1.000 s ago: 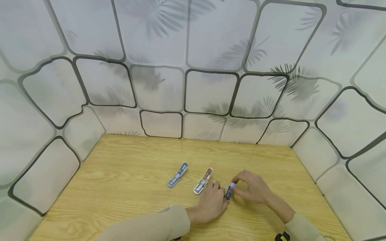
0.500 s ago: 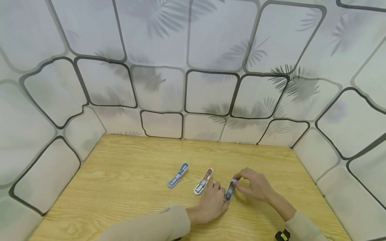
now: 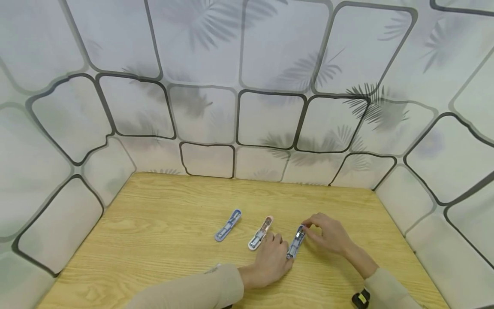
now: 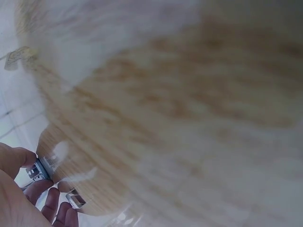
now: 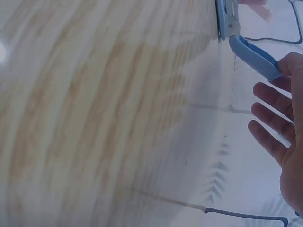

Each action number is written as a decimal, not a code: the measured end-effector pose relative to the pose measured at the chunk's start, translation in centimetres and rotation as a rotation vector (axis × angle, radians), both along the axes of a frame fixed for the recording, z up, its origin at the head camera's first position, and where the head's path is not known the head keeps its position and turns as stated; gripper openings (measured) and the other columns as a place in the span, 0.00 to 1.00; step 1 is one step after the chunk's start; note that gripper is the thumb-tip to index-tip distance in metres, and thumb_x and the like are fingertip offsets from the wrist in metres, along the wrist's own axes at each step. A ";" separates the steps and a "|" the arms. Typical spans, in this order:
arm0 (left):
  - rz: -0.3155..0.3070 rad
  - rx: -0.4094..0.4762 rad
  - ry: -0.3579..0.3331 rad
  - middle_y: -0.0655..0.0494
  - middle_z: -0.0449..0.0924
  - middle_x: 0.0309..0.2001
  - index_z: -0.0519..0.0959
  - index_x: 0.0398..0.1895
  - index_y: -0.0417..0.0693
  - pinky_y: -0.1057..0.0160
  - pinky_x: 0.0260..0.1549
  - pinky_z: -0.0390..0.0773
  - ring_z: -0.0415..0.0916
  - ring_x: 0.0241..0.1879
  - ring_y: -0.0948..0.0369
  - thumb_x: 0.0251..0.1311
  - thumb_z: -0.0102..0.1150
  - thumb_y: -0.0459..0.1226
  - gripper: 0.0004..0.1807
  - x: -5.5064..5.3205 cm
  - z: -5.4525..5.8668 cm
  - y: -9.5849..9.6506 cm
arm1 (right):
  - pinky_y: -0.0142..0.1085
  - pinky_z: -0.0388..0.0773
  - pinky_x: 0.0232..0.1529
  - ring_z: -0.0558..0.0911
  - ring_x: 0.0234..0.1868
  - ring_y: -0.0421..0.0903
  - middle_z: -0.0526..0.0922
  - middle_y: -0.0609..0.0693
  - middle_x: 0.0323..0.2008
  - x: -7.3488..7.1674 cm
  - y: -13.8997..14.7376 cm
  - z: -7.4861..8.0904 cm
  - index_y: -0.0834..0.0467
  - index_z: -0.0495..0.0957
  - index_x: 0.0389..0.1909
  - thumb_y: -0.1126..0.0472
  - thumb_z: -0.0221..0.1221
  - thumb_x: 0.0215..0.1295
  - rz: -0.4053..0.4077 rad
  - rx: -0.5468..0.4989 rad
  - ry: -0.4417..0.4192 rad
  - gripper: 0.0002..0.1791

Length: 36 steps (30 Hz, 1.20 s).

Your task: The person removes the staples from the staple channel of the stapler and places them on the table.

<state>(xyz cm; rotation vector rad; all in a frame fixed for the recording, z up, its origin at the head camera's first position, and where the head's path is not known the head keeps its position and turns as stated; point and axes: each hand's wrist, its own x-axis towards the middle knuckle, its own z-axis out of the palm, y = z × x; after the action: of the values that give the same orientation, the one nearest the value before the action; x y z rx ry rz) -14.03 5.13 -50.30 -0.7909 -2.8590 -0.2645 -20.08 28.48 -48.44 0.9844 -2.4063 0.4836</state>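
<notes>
A light-blue stapler point(image 3: 296, 243), swung wide open into a long strip, lies between my hands at the right of the head view. My left hand point(image 3: 272, 261) pinches its near end between thumb and finger, as the left wrist view also shows. The far end is pinched by the thumb and index finger of my right hand point(image 3: 328, 234). In the right wrist view, the blue arm point(image 5: 255, 59) slopes from the hinge to those fingertips, and the other fingers are spread. Beside my left knuckles lies a pink-and-white stapler point(image 3: 260, 233), also opened flat.
Farther left, another opened blue stapler point(image 3: 228, 225) lies on the wood-grain table point(image 3: 166, 231). A patterned cloth wall point(image 3: 270, 116) encloses the back and both sides. A black device with a yellow patch point(image 3: 361, 299) sits by the right cuff.
My right hand has moved up and away from my left, swinging the stapler's arm outward, so the stapler now lies longer and flatter. My left hand has stayed in place.
</notes>
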 end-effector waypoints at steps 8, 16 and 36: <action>0.004 -0.002 -0.002 0.57 0.82 0.38 0.85 0.36 0.52 0.65 0.41 0.74 0.72 0.38 0.60 0.64 0.70 0.57 0.18 0.2 0.3 0.1 | 0.31 0.80 0.31 0.86 0.34 0.44 0.88 0.43 0.32 -0.3 0.3 -0.5 0.53 0.88 0.40 0.65 0.72 0.60 -0.063 0.034 -0.050 0.08; -0.001 0.016 -0.044 0.57 0.81 0.38 0.82 0.32 0.53 0.65 0.41 0.75 0.72 0.38 0.60 0.65 0.69 0.55 0.17 0.2 0.5 0.0 | 0.34 0.85 0.35 0.87 0.35 0.43 0.89 0.44 0.33 -0.3 0.4 -0.6 0.53 0.88 0.39 0.63 0.72 0.62 -0.111 0.026 -0.098 0.06; 0.015 0.008 -0.036 0.57 0.81 0.37 0.85 0.39 0.52 0.65 0.40 0.75 0.71 0.36 0.61 0.64 0.70 0.56 0.18 0.2 0.4 0.0 | 0.33 0.86 0.31 0.87 0.31 0.39 0.91 0.57 0.35 3.8 -2.0 2.4 0.64 0.86 0.43 0.60 0.66 0.72 -0.201 -0.385 -0.759 0.10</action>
<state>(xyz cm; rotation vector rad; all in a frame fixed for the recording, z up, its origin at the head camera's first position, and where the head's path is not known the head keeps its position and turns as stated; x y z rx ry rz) -13.81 5.16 -49.92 -0.7706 -2.8942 -0.2908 -16.33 26.46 -46.02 0.4136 -2.8311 1.3770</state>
